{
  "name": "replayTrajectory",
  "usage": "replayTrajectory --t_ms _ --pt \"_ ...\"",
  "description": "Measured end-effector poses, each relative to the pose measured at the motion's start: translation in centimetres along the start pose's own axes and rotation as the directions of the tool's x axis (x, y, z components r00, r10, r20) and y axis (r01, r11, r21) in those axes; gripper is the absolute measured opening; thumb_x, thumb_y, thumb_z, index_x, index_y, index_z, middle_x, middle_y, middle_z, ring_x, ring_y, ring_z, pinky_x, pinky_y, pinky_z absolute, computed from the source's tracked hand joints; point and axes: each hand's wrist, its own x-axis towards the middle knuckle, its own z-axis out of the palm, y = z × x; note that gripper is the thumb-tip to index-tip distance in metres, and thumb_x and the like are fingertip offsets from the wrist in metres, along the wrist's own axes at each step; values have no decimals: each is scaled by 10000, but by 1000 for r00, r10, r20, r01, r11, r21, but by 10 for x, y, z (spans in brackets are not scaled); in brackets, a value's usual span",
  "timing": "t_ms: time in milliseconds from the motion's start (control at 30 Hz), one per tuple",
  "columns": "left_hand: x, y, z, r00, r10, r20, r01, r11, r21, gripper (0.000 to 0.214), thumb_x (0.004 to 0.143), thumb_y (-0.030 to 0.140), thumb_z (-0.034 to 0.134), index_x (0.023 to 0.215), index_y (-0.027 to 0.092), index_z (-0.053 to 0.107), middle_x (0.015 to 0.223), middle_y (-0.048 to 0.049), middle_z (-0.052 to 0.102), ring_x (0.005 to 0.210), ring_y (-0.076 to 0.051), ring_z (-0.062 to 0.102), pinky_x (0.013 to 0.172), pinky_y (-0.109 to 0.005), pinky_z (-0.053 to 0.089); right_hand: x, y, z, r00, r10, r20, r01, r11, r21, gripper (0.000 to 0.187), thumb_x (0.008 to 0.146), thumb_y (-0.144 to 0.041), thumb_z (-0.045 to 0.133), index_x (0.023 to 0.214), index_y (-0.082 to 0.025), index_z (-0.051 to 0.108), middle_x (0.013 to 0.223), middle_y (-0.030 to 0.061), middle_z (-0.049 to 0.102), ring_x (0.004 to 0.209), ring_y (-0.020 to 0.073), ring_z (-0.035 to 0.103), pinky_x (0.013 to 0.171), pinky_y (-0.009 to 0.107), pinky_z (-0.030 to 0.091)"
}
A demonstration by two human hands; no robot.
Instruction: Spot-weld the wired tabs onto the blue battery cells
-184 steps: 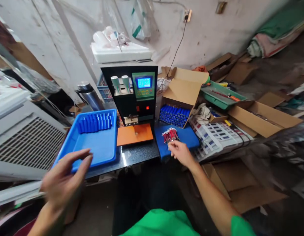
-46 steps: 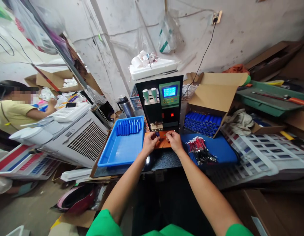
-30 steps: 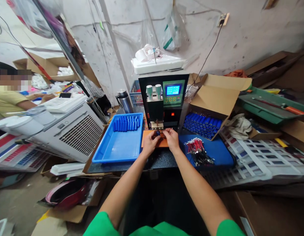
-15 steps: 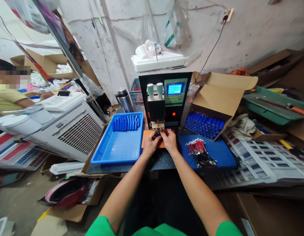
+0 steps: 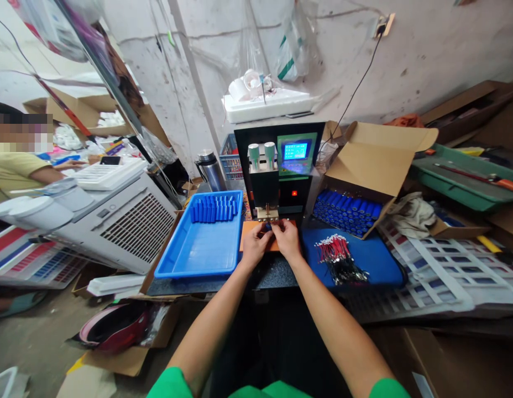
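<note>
Against a scuffed wall [image 5: 364, 77], the left hand [image 5: 254, 243] is pinching a blue piece [image 5: 268, 226] beneath the black machine [image 5: 263, 188], the right hand [image 5: 288, 240] (its grip I cannot tell) is crowding it, and a slip could be causing misalignment.

A small dark blue piece [image 5: 268, 226] is showing between the left hand [image 5: 255, 241] and the right hand [image 5: 287, 239], mostly hiding, an orange board [image 5: 274, 245] is lying flat below, a black machine [image 5: 265, 189] is standing upright behind.
</note>
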Motion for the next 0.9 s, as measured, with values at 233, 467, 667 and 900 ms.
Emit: replayTrajectory --t_ms 233,467,667,900 --pt "0 -1 0 1000 -11 7 11 1000 -19 338 829 383 680 1076 157 721 888 -54 710 752 -156 620 698 -245 491 -1 0 -1 1000 11 4 -11 1000 -1 318 768 -506 600 765 -189 616 789 72 706 727 229 646 693 328 502" --pt "1 -3 0 1000 -4 -1 4 1000 6 347 829 372 668 1097 155 701 909 -52 711 788 -162 631 764 -265 495 3 8 -10 996 -13 85 11 1000 23 284 764 -475 633 808 -194 633 799 52 700 744 216 645 701 322 509" --pt "-1 -2 2 1000 6 -18 -5 1000 28 333 824 371 652 1066 146 693 957 -66 713 868 -182 643 818 -290 493 2 8 -22 982 -3 187 7 1000 -20 255 743 -453 650 726 -202 604 601 4 611 607 190 587 559 287 462" --pt "2 9 -3 1000 -12 -10 12 1000 -16 379 773 375 705 1065 135 681 984 -85 718 868 -194 664 826 -318 520 3 7 -23 971 101 216 -122 989 86 360 696 -529 690 657 -199 555 499 -25 541 423 113 442 402 226 333"
